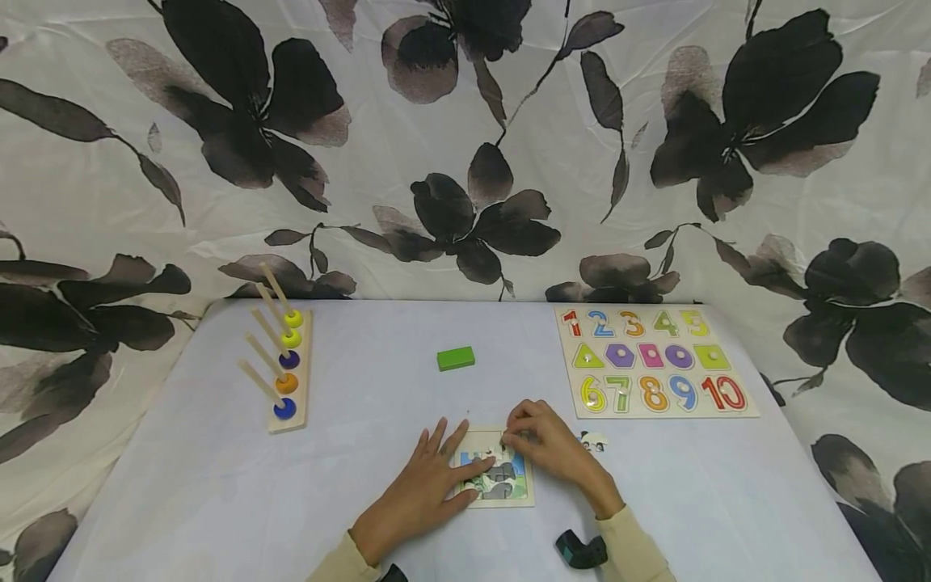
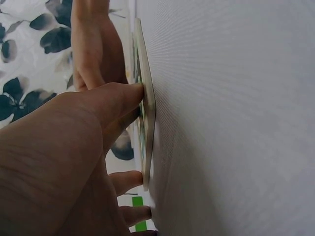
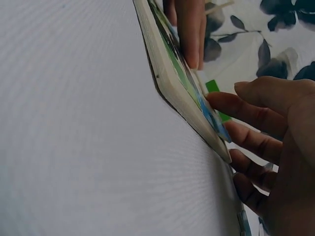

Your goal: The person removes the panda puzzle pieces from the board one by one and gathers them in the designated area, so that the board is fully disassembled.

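A small animal picture puzzle in a wooden frame (image 1: pixel 502 503) lies near the front middle of the table. My left hand (image 1: pixel 418 493) is spread over its left side, thumb and index finger resting on the picture. In the left wrist view the left thumb (image 2: pixel 123 93) touches the board's edge. At the upper right part of the puzzle is my right hand (image 1: pixel 549 444), its bent fingertips touching the board. The right wrist view shows a blue-edged puzzle piece (image 3: pixel 216 123) tilted up slightly under the right index finger (image 3: pixel 236 108), the thumb apart from it.
A loose panda piece (image 1: pixel 593 441) lies right of the right hand. Behind it is a number-and-shape board (image 1: pixel 658 416). A green block (image 1: pixel 456 359) sits beyond the puzzle. At left stands a peg stacker (image 1: pixel 305 347) with coloured rings. A black curved object (image 1: pixel 582 551) is by the right sleeve.
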The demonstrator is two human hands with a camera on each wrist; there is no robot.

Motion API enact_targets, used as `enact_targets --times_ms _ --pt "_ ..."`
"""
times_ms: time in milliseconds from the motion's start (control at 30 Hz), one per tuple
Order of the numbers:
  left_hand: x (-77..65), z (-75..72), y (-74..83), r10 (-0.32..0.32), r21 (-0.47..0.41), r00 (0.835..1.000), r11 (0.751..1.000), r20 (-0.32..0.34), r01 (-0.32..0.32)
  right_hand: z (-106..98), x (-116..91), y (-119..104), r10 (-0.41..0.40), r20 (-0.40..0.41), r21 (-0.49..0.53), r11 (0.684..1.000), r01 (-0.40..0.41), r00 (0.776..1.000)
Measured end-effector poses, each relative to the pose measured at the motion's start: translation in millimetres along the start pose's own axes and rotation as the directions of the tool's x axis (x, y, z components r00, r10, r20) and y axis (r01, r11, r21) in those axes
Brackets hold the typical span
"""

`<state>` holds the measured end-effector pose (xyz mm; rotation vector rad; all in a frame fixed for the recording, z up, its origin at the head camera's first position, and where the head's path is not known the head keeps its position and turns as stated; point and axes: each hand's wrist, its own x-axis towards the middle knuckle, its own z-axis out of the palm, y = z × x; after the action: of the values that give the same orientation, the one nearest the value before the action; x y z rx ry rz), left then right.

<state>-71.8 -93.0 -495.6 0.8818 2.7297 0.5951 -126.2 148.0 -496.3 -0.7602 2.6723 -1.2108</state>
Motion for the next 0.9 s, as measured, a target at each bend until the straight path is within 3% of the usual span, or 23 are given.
enact_targets --times_ms 367,900 --pt "-0.9 -2.1 1.9 -0.002 -0.017 1.000 1.000 -0.003 0.002 -0.5 -1.2 -0.1 0.031 0.003 0.042 0.999 -0.031 1.000" --pt "-0.5 -1.5 1.7 0.002 -0.004 1.000 1.000 -0.007 -0.002 -1.8 -3.1 1.0 0.002 0.007 0.063 0.998 -0.003 1.000"
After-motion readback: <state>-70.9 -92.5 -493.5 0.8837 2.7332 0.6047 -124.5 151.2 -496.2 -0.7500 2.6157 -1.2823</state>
